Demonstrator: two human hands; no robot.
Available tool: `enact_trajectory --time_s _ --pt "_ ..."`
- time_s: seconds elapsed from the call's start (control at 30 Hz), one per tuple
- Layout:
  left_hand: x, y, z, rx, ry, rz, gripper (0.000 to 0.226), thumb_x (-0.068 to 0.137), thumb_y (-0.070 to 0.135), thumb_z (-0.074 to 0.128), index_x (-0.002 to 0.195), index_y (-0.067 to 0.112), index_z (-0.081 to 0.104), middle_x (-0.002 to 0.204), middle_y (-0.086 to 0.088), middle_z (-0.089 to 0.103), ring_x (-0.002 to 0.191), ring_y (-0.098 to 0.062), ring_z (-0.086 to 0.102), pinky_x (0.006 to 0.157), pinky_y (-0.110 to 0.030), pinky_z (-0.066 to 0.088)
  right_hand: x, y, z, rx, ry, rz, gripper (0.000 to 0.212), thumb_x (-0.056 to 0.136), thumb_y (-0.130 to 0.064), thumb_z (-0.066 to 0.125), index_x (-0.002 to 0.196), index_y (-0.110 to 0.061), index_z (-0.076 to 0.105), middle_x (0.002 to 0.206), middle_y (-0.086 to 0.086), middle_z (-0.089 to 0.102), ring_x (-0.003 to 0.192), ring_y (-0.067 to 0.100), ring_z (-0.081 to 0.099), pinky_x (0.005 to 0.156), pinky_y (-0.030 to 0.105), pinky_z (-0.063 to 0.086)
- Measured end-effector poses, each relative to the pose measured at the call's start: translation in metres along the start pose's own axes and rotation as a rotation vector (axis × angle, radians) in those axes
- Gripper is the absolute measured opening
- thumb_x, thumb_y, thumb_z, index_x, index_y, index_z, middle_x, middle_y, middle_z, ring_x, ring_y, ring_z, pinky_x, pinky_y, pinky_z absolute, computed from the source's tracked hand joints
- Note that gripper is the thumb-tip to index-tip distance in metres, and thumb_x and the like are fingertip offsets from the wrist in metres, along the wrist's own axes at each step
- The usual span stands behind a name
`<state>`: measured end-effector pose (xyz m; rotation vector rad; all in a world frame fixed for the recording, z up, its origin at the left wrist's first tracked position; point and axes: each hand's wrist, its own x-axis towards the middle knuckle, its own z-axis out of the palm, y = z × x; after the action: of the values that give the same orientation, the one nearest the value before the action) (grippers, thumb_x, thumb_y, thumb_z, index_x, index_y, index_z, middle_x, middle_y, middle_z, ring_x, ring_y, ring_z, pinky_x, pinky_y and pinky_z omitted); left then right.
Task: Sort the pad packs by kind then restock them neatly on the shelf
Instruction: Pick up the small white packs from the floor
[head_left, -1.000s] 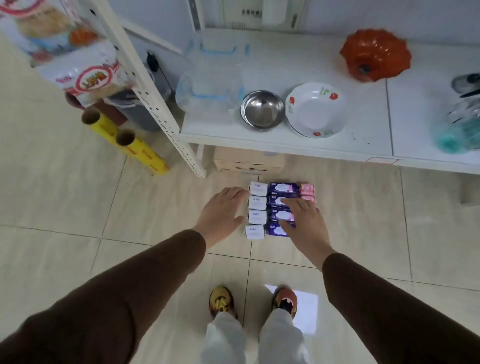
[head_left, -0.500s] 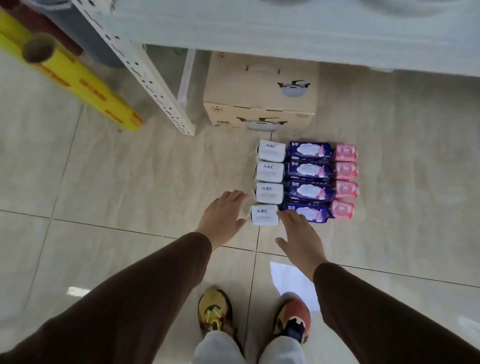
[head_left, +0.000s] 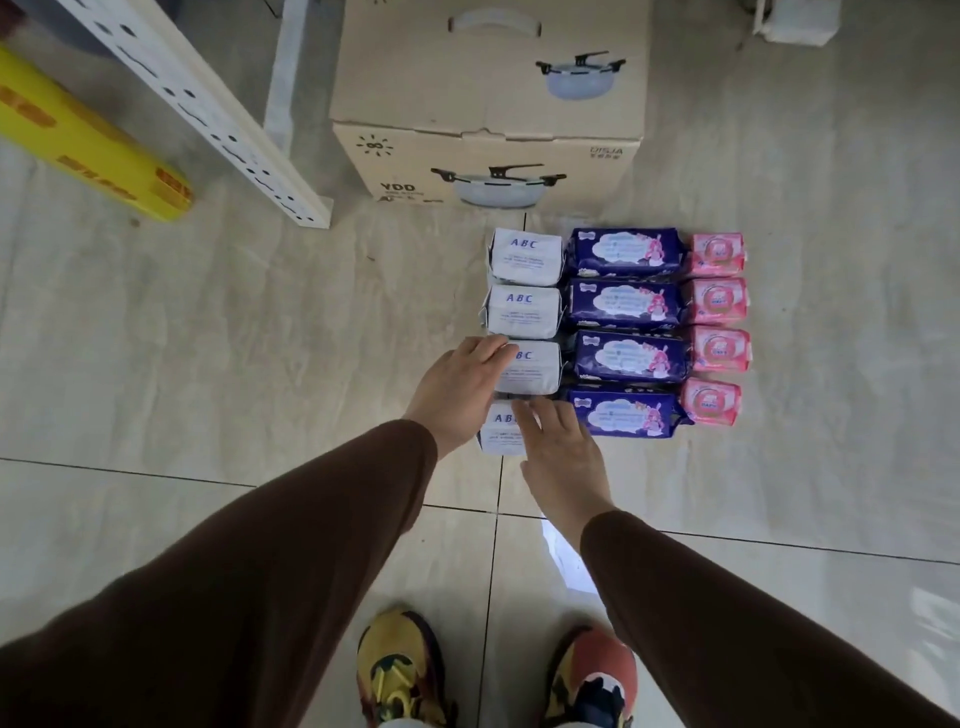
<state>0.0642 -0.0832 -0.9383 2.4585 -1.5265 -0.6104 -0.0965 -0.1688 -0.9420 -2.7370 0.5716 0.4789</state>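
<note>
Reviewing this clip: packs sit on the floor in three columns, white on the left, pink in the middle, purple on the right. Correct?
Not quite. The head view shows the purple packs in the middle and the pink packs on the right; the white packs are on the left.

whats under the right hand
The right hand lies over the nearest white ABC pack, on the tiled floor. The pack's right part is covered, so actual contact cannot be told.
</note>
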Motion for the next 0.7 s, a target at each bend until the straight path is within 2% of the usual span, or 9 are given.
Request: enact_trajectory --time_s 0.13,0.23,0.3,0.37,0.43,0.57,0.7 --pt "0.012 0.001 0.01 0.092 -0.032 0.03 0.067 0.079 0.009 0.07 0.141 0.014 0.046 0.134 -0.003 0.049 0.116 -0.027 0.048 0.087 -0.041 0.05 -0.002 -0.002 0.007 -0.018 0.035 -0.008 0.057 0.076 -0.012 0.073 0.13 -0.013 0.052 0.123 0.006 0.051 0.111 0.024 0.047 0.089 0.034 0.052" --pt "0.015 0.005 0.013 0.166 -0.024 0.031 0.066 0.073 0.018 0.075 0.134 0.016 0.05 0.125 -0.003 0.051 0.111 -0.027 0.048 0.087 -0.039 0.047 -0.009 0.001 0.016 -0.014 0.022 -0.026 0.055 0.076 -0.008 0.067 0.128 -0.013 0.051 0.122 0.007 0.053 0.111 0.025 0.049 0.092 0.034 0.051" --pt "0.013 0.004 0.016 0.187 -0.019 0.024 0.065 0.069 0.023 0.079 0.129 0.017 0.052 0.127 -0.004 0.049 0.114 -0.028 0.047 0.092 -0.038 0.045 -0.015 0.004 0.021 -0.02 -0.002 -0.05 0.056 0.073 -0.013 0.073 0.125 -0.013 0.051 0.119 0.007 0.055 0.109 0.025 0.051 0.089 0.034 0.052" --pt "0.008 0.003 0.021 0.177 -0.037 0.002 0.069 0.066 0.027 0.083 0.126 0.017 0.051 0.132 -0.007 0.047 0.116 -0.031 0.047 0.093 -0.041 0.046 -0.02 0.006 0.026 0.012 -0.038 -0.033 0.068 0.065 -0.025 0.085 0.122 -0.014 0.05 0.116 0.006 0.057 0.107 0.024 0.053 0.086 0.032 0.054" --pt "0.002 0.003 0.026 0.143 -0.069 -0.05 0.075 0.065 0.029 0.085 0.128 0.019 0.047 0.127 -0.008 0.051 0.108 -0.031 0.053 0.085 -0.041 0.048 -0.023 0.006 0.028 0.071 -0.049 0.007 0.073 0.061 -0.028 0.089 0.122 -0.016 0.05 0.113 0.003 0.059 0.104 0.022 0.055 0.082 0.03 0.054" --pt "-0.012 0.003 0.026 0.06 -0.092 -0.162 0.071 0.074 0.028 0.082 0.131 0.023 0.04 0.112 -0.004 0.056 0.095 -0.025 0.053 0.061 -0.034 0.042 -0.028 0.007 0.022 0.196 -0.076 0.056 0.065 0.074 -0.024 0.079 0.128 -0.019 0.044 0.118 0.001 0.055 0.11 0.022 0.052 0.086 0.03 0.05" --pt "-0.037 0.001 0.0 -0.026 -0.054 -0.236 0.068 0.074 0.023 0.079 0.131 0.018 0.041 0.109 -0.002 0.056 0.095 -0.025 0.051 0.062 -0.037 0.047 -0.038 0.013 -0.009 0.333 -0.081 0.104 0.062 0.078 -0.03 0.076 0.128 -0.023 0.04 0.121 -0.002 0.052 0.111 0.018 0.048 0.089 0.031 0.049"
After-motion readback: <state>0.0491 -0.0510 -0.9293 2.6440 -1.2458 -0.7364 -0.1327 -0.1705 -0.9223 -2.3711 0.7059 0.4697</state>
